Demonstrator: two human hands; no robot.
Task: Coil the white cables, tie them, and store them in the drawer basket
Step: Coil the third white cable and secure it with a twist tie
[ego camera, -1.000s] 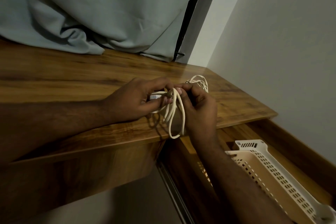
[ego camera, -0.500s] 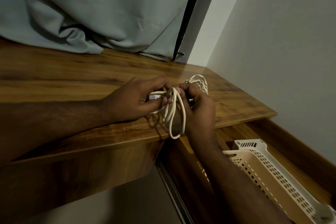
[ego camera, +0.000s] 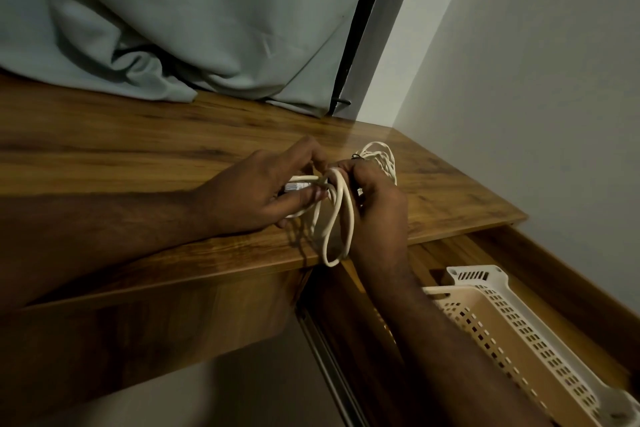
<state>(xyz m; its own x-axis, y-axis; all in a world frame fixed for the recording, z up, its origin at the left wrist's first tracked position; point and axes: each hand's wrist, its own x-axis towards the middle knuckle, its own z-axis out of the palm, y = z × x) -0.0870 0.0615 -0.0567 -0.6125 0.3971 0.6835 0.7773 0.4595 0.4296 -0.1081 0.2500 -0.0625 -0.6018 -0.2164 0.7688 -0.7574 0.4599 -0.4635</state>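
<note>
Wood-grain desk under dim light, a grey curtain bunched along its back edge — that is where you work the white cable over the front edge. You hold its loops between both hands: your left hand pinches the connector end against the bundle, your right hand is closed around the coil's top, and the longest loop hangs free past the desk edge. A second coil, apparently bound with a dark tie, lies on the desk just behind your right hand.

Loosen either pinch and the loops likely spring open — the hanging loop would drag the rest off the edge. That loop could also snag the open drawer or the perforated basket below when you move across. A careless elbow may nudge the second coil.

Faint marks show on the connector; too small to read. No brand is visible.
</note>
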